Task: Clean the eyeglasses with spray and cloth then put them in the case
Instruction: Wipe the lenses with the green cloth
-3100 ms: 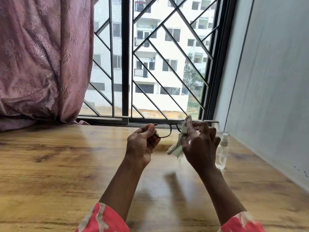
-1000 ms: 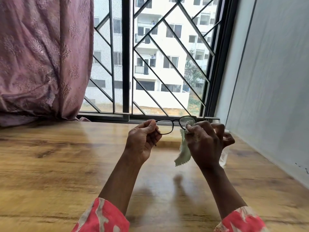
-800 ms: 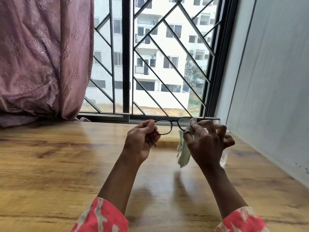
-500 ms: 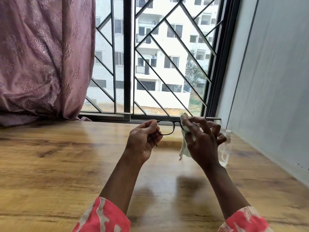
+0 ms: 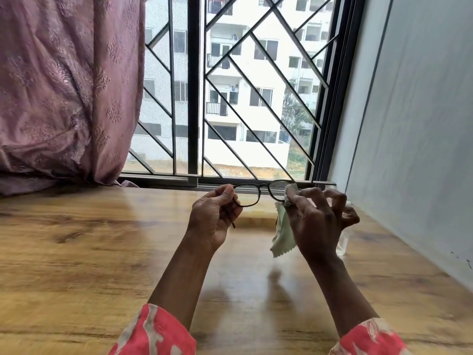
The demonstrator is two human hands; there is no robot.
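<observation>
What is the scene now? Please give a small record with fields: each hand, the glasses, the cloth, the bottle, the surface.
left hand: pinches the eyeglasses at the left end of the frame
right hand: pinches the cloth on the right lens
eyeglasses: held in the air above the table, in front of the window
cloth: pale green, lower part hangs free below the hand
spray bottle: clear, stands on the table, mostly hidden behind the right hand
table: wood
case: not in view
</observation>
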